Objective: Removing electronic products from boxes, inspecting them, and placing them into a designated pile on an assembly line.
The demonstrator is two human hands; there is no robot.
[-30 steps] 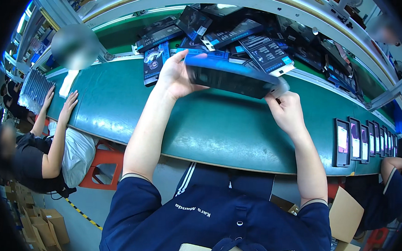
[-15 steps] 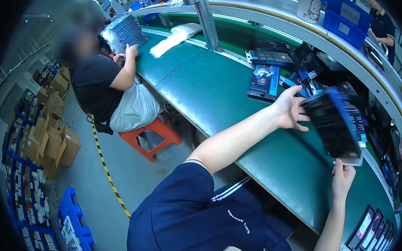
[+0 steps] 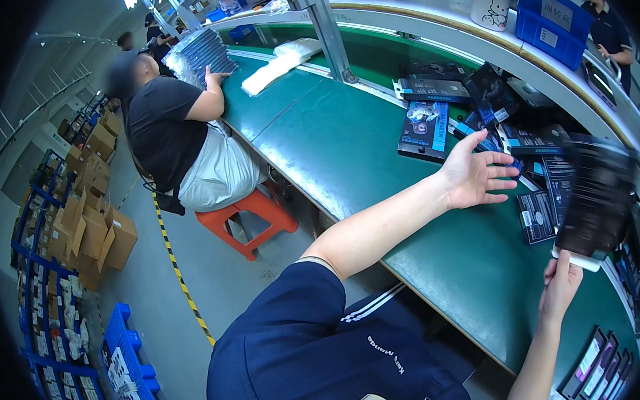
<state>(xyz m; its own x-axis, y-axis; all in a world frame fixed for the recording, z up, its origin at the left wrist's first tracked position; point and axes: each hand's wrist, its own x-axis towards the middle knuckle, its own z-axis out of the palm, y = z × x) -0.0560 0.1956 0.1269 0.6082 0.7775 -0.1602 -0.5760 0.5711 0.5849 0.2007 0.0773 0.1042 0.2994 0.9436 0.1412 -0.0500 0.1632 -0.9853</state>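
My right hand [image 3: 560, 284] grips the lower end of a flat, dark box-like package [image 3: 595, 198], which stands tilted up over the right part of the bench and is smeared by motion. A pale strip shows at its lower edge. My left hand [image 3: 479, 173] holds nothing, fingers spread, palm turned toward the package but well apart from it. Nearest to that hand are a black and blue printed box [image 3: 423, 133] with a small clear wrapped item on it, and several more dark boxes [image 3: 535, 213] in a loose heap behind.
Slim dark boxes [image 3: 592, 363] stand in a row at the near right of the green bench [image 3: 352, 158]. White sheeting [image 3: 280, 65] lies toward the far left. A blue bin [image 3: 550, 27] sits on the shelf above. Another person [image 3: 164, 110] sits on an orange stool [image 3: 249, 221].
My right hand has carried the dark package to the right, away from my left hand. My left hand stays near its place, with its fingers spread. The seated person's arm has shifted.
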